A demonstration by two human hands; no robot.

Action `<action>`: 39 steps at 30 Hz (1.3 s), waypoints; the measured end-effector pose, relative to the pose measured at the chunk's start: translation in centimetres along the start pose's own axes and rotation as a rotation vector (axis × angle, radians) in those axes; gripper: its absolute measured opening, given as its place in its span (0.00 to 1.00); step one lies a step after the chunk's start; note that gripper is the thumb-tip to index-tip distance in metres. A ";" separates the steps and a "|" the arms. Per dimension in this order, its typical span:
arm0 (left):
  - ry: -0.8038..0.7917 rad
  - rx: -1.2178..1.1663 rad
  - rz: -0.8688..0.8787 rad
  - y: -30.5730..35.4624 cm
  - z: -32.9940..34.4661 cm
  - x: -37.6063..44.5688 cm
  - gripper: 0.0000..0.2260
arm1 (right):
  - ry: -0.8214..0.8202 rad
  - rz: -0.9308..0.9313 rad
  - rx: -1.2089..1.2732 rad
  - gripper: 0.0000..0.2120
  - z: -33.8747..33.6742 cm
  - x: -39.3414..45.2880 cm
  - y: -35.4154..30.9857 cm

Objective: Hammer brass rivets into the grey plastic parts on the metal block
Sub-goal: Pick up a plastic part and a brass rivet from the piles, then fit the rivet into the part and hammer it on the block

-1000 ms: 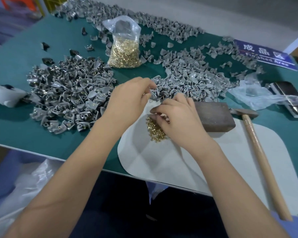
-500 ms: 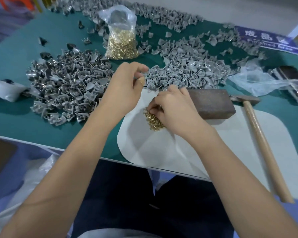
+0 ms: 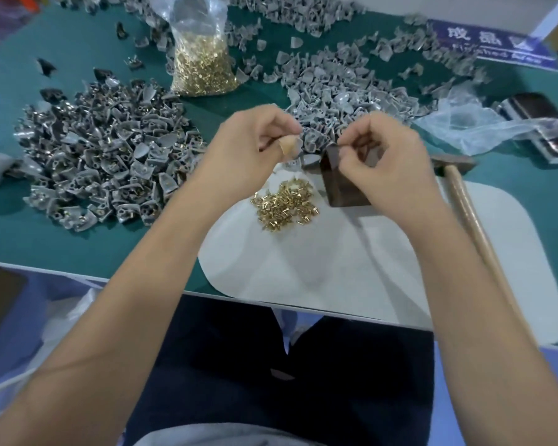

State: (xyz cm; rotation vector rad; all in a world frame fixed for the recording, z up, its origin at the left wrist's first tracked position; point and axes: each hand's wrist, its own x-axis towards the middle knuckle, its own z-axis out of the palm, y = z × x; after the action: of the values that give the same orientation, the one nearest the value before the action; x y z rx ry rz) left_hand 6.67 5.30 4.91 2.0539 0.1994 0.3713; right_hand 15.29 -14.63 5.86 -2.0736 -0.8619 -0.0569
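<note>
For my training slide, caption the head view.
Both hands pinch small parts above loose brass rivets beside the metal block; hammer lies idle.

Both hands raised, left (image 3: 255, 140) and right (image 3: 384, 149), fingers curled.

Surface: green table (image 3: 62, 239).
Under hands: white mat (image 3: 319, 268).
Left of hands: riveted parts pile (image 3: 103, 162).
Beyond hands: rivet bag (image 3: 202, 66), grey parts pile (image 3: 342, 88).

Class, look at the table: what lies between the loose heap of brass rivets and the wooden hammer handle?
In the head view, the dark metal block lies between the brass rivets and the hammer handle, partly hidden under the right hand.
</note>
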 end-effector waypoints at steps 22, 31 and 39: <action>-0.264 -0.420 0.148 2.5 7.4 5.4 0.04 | 0.388 0.120 0.318 0.08 -1.9 0.1 4.8; -0.241 -0.368 0.191 2.0 7.0 4.7 0.05 | 0.371 0.069 0.203 0.06 -1.9 -0.6 5.1; -0.230 -0.178 0.237 1.8 7.1 4.4 0.10 | 0.380 -0.014 0.019 0.07 -1.6 -1.3 5.6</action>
State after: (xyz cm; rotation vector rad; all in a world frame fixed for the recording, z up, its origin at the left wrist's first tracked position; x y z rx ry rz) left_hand 13.20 -0.14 4.04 1.9284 -0.2120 0.2833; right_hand 18.06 -18.67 2.43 -1.9517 -0.6388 -0.4344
